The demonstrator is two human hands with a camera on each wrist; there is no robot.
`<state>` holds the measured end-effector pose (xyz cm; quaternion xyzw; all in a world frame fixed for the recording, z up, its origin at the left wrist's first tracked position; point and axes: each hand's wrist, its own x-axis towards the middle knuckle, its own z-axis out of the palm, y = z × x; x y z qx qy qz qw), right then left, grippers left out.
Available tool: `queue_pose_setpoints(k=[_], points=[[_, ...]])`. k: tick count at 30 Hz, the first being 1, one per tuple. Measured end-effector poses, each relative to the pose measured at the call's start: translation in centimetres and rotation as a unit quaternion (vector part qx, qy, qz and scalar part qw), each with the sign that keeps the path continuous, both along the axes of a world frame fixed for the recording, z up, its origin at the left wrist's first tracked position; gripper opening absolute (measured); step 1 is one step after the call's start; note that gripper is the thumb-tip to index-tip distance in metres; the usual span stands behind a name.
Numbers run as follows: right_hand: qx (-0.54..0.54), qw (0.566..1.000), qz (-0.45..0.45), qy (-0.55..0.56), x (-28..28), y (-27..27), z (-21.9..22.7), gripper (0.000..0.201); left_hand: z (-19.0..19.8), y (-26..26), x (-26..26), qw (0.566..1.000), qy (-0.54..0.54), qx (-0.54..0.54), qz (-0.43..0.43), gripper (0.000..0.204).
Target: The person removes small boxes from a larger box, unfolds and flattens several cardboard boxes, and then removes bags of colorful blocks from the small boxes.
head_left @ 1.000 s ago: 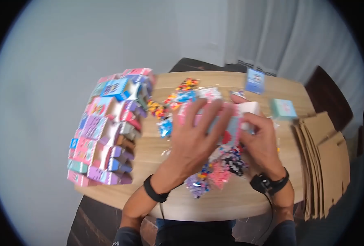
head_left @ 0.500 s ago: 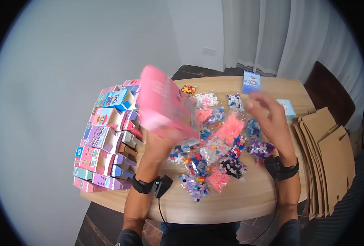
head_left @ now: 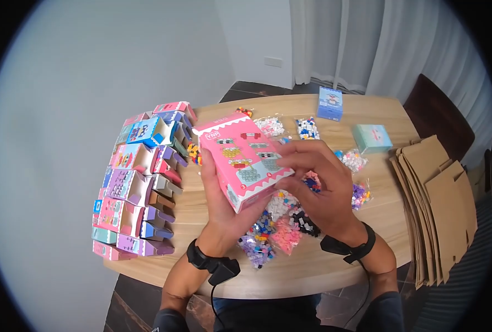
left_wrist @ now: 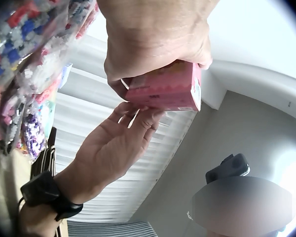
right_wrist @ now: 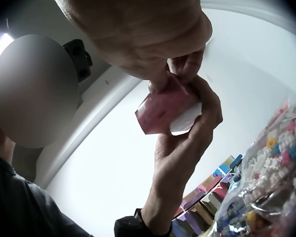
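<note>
A pink box (head_left: 243,157) with printed pictures is held tilted above the table, its scalloped edge facing the right hand. My left hand (head_left: 224,207) grips it from below and the left side, thumb along its edge. The fingers of my right hand (head_left: 323,191) are bent at the box's right end, touching it. In the left wrist view, the pink box (left_wrist: 167,89) lies between both hands. The right wrist view shows the box (right_wrist: 165,106) with fingertips at its edge. Beneath the hands lie clear bags of small coloured pieces (head_left: 286,235).
Rows of opened, colourful boxes (head_left: 127,185) cover the table's left side. A blue box (head_left: 330,104) and a mint box (head_left: 372,138) stand at the back right. Folded brown cardboard (head_left: 437,213) leans at the right edge, near a dark chair (head_left: 439,119).
The pink box, raised at the left half a second ago, has come down and toward the middle, its printed face now up. My right hand has moved in to the box's right end.
</note>
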<state>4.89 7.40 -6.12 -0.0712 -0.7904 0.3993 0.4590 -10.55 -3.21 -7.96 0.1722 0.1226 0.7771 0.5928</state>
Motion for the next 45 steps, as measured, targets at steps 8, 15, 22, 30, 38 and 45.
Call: queue_pose_setpoints(k=[8,15,22,30,38,45], points=[[0.080,0.997,0.014,0.001,0.6,0.0,0.8,0.011,2.9,-2.1,0.6,0.985,0.131,-0.063,0.098,0.088],[0.100,0.987,-0.105,0.075,3.2,2.5,2.4,0.037,11.8,-9.6,-10.0,0.528,0.805,-0.113,0.246,0.094],[0.050,0.989,-0.133,0.041,2.4,3.3,3.5,0.022,13.6,-14.4,-29.9,0.155,0.930,-0.331,0.026,0.102],[-0.003,0.944,-0.303,-0.133,3.4,19.1,2.9,0.051,12.2,-13.0,-19.2,0.081,0.967,-0.194,0.147,0.128],[-0.038,0.790,-0.455,-0.409,-5.9,29.1,-9.3,0.112,7.9,-11.7,1.5,0.328,0.929,0.013,0.171,0.060],[-0.140,0.983,-0.094,-0.072,-4.7,16.9,-1.5,0.089,3.1,-4.7,-1.3,0.886,0.411,-0.167,0.137,0.084]])
